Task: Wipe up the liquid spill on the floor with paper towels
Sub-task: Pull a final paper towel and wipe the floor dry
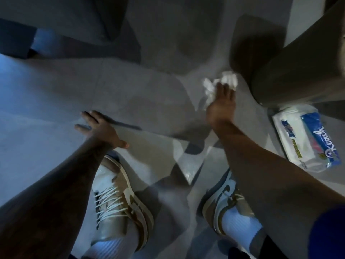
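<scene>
A crumpled white paper towel [211, 88] lies on the grey tiled floor [56, 94] ahead of me, right of centre. My right hand [221, 103] presses flat on top of it, fingers spread over the wad. My left hand [100, 128] rests palm down on the bare floor to the left, fingers apart, holding nothing. A faint glossy wet sheen [190, 172] shows on the tile between my shoes; the spill's outline is hard to tell in the dim light.
A plastic pack of paper towels [302, 139] lies on the floor at the right. A brown upholstered seat [298, 71] stands just beyond it. Dark furniture [74, 34] sits at the top left. My two tan-and-white sneakers [119, 200] are planted below.
</scene>
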The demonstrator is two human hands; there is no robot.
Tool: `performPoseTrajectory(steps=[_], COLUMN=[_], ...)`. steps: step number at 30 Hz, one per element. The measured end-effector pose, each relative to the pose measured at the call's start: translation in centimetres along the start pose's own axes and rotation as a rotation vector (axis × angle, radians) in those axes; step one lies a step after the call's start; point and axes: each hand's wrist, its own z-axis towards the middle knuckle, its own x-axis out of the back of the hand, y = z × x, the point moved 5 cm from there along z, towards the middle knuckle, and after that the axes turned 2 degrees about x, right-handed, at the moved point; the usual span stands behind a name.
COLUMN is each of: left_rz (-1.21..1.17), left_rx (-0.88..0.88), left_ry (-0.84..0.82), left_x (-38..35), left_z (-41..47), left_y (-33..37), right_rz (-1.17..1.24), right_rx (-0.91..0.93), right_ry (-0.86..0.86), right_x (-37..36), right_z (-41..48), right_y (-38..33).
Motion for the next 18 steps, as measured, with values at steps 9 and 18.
performPoseTrajectory(steps=[9, 18], left_rz=[0.058, 0.051], left_rx=[0.023, 0.072], left_ry=[0.070, 0.093], left_x=[-0.4, -0.8], left_z=[0.4, 1.2], left_y=[-0.4, -0.4], right_rz=[-0.159, -0.043], right_rx=[0.943, 0.406], right_ry=[-0.272, -0.043], right_x=[-6.0, -1.2], right_z=[-5.9, 3.2], right_y=[-22.0, 0.9])
